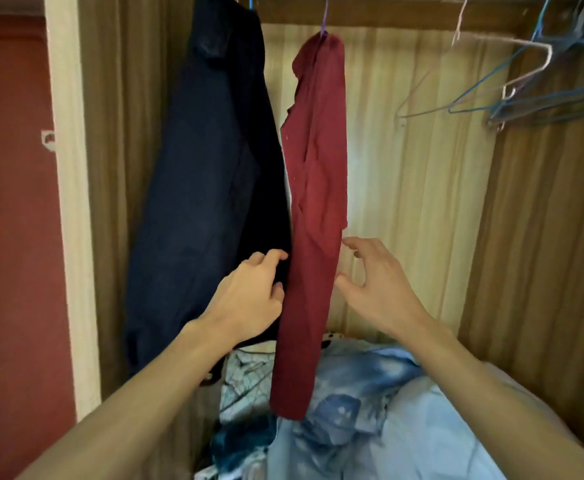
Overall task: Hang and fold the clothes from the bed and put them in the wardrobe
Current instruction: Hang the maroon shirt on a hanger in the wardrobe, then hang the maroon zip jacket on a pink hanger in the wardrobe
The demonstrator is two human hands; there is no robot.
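Note:
A maroon garment (318,202) hangs from a purple hanger (324,15) on the wardrobe rod (387,12), reaching down over the pile below. Left of it a dark navy garment (210,168) hangs from a blue hanger. My left hand (249,299) is at the maroon garment's left edge, fingers loosely curled with the tips against the fabric where the two garments meet. My right hand (373,282) is at the right edge with its fingers spread, the thumb tip touching the maroon cloth. Neither hand plainly grips anything.
Several empty wire hangers (533,84) hang at the upper right of the rod. A pile of light blue and patterned clothes (370,410) fills the wardrobe floor. Wooden side walls (543,237) close in both sides; a red wall (9,237) stands at the left.

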